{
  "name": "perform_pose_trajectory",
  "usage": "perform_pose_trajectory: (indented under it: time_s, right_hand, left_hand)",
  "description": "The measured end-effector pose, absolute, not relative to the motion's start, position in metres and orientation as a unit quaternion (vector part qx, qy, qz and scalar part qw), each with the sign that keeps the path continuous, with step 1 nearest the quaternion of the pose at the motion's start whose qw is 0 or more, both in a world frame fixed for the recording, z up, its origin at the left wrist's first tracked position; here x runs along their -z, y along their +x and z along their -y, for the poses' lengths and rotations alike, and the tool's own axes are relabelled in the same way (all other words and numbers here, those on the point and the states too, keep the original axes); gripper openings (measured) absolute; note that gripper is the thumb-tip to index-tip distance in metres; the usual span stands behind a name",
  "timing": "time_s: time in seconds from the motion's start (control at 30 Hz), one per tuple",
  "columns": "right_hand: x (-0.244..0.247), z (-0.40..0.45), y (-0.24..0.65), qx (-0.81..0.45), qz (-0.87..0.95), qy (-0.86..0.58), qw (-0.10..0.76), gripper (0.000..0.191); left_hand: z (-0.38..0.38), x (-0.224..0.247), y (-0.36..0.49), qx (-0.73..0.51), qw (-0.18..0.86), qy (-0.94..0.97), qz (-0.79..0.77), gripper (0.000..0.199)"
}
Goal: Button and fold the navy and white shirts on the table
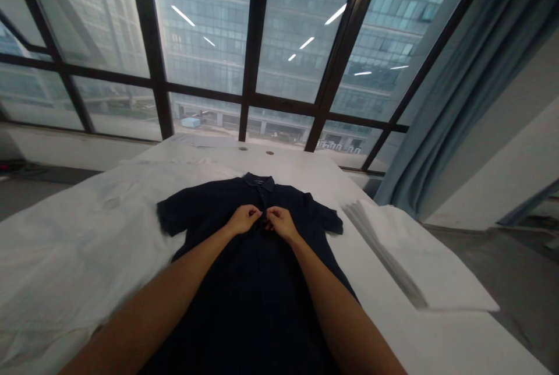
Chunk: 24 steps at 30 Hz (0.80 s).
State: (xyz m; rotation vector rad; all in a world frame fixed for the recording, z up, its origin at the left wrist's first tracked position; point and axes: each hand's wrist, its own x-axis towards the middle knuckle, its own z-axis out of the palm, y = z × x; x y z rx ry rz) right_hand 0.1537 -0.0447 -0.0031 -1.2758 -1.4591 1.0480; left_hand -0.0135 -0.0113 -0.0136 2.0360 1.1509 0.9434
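White thin matl. [87, 235] covers L side of table [384, 317]; ctr., navy shirt [259, 287] lies flat, collar [259, 181] at far end. L hand [243, 220] w/ fingers pinched on placket [263, 199], R hand [282, 222] just beside, likewise; R of shirt, white stack [419, 253] on table.

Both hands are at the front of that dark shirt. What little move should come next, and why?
Perhaps bring the bare left hand and right hand slightly closer together: they meet almost tip to tip at the front opening of the dark navy, short-sleeved fabric shirt, below its collar, with a small gap between them. Any button there is too small to make out.
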Motion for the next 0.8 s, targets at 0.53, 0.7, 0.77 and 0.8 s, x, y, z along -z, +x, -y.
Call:
perform_pose_trajectory:
  time_s: [0.53, 0.7, 0.77, 0.8]
  right_hand:
    - [0.0083, 0.0495, 0.1451, -0.147, 0.709, -0.565, 0.395, 0.007]
    - [0.0052, 0.0509, 0.1451, -0.157, 0.706, -0.569, 0.391, 0.01]
    - [0.0027, 0.0516, 0.1452, -0.164, 0.703, -0.569, 0.394, 0.013]
    - [0.0015, 0.052, 0.1452, -0.166, 0.701, -0.571, 0.394, 0.014]
  left_hand:
    - [0.0137, 0.0172, -0.0075, -0.364, 0.319, 0.736, -0.473, 0.038]
    - [0.0128, 0.0187, -0.0059, -0.376, 0.294, 0.732, -0.486, 0.026]
    - [0.0136, 0.018, -0.0056, -0.378, 0.286, 0.735, -0.485, 0.023]
    - [0.0143, 0.0173, -0.0054, -0.378, 0.283, 0.737, -0.483, 0.021]
